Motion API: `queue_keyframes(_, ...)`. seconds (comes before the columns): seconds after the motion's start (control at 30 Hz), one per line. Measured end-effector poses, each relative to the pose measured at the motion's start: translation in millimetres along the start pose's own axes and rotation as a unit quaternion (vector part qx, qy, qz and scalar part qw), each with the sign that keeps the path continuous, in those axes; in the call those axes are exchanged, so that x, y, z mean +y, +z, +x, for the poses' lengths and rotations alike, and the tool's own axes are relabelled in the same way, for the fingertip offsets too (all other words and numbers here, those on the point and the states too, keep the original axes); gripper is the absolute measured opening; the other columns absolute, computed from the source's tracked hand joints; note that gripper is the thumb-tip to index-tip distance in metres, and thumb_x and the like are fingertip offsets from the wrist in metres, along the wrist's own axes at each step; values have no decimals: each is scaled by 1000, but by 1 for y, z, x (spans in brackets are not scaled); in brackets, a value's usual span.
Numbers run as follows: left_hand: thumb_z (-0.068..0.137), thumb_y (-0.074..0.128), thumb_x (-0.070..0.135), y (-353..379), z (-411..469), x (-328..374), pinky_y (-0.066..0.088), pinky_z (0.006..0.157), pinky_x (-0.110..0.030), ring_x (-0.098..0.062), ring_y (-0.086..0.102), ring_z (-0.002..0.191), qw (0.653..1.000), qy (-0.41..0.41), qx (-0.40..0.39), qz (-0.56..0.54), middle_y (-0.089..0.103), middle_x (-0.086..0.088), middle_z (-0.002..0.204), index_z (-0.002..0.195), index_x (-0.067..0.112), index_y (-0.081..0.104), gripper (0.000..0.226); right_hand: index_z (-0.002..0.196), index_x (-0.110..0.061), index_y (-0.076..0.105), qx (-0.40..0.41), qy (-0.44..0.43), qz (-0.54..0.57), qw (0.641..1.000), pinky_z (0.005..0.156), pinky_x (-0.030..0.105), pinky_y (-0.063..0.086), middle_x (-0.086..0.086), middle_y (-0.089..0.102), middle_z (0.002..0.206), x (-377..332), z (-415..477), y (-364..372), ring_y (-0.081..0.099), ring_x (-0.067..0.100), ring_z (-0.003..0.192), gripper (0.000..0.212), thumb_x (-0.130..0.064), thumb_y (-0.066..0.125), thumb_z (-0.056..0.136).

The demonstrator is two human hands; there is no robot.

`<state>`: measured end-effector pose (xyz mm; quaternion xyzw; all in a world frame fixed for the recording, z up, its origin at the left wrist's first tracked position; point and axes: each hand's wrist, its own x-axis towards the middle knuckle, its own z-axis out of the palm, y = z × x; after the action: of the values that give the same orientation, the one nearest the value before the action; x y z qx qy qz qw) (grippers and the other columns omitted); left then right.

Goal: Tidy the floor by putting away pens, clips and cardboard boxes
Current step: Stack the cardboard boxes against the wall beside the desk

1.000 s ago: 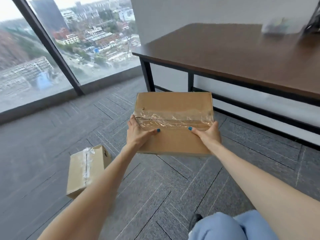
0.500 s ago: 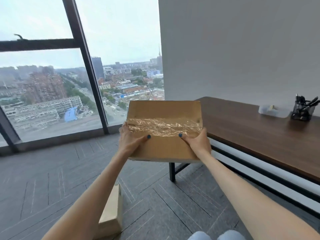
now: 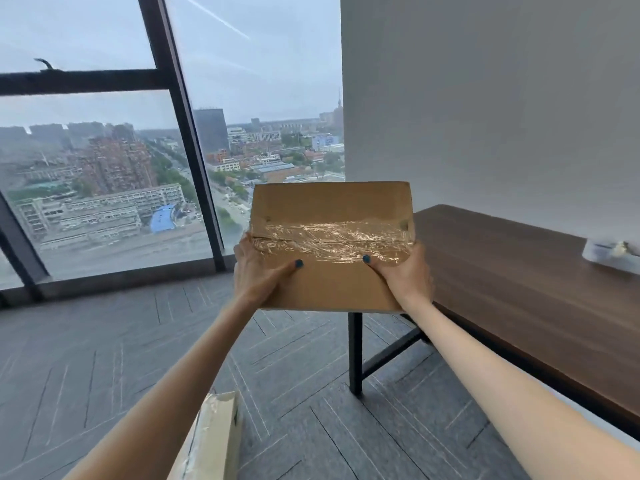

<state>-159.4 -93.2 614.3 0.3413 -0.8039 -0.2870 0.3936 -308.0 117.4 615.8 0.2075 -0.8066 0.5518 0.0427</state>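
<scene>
Big picture first: the grey carpet floor (image 3: 104,358) runs out to the window (image 3: 104,168), and the brown table (image 3: 519,271) stands along the right wall. Up in the air, between window and table corner, is the large cardboard box (image 3: 329,206), lifted clear of the floor at about tabletop height, its right edge just over the table's near end. It is not set down anywhere yet, so I'd call this box mid-delivery, probably bound for the tabletop.

Down at the bottom edge, a second cardboard box (image 3: 216,441) lies on the floor, partly hidden by the left forearm. That one is untouched, so there's at least one more trip to make. No pens or clips show on the stretch of floor in view.

Now the grip: the left hand (image 3: 258,271) clamps the box's near left corner, the right hand (image 3: 405,275) its near right corner, thumbs pressed flat on the top face, fingers wrapped round the sides.

On the table's far end, a small white tray (image 3: 609,252), contents blurred.

Writing? None readable. The held box shows crinkled clear tape (image 3: 332,240) across its seam, no label or brand. The floor box has a small dark mark, too tiny to read.
</scene>
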Motion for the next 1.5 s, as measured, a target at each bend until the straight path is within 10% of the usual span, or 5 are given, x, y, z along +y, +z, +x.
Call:
queue_keyframes(0.7,58,85,53,-53,277,135,37,109,-51,-29,39,129,996,-79,-38,19,36,-11,141,143,11,26,112,133,-14,32,-86,69,-22,994,91,41,44,6,48,142,-208,249,25,51,29,125,86,-54,76,72)
queue_keyframes(1.5,59,85,52,157,687,-65,39,107,-48,-30,41,129,971,-31,-238,-11,36,-11,140,145,13,25,112,138,-16,27,49,227,-49,972,97,43,39,3,42,146,-162,524,345,44,28,130,93,-54,78,69)
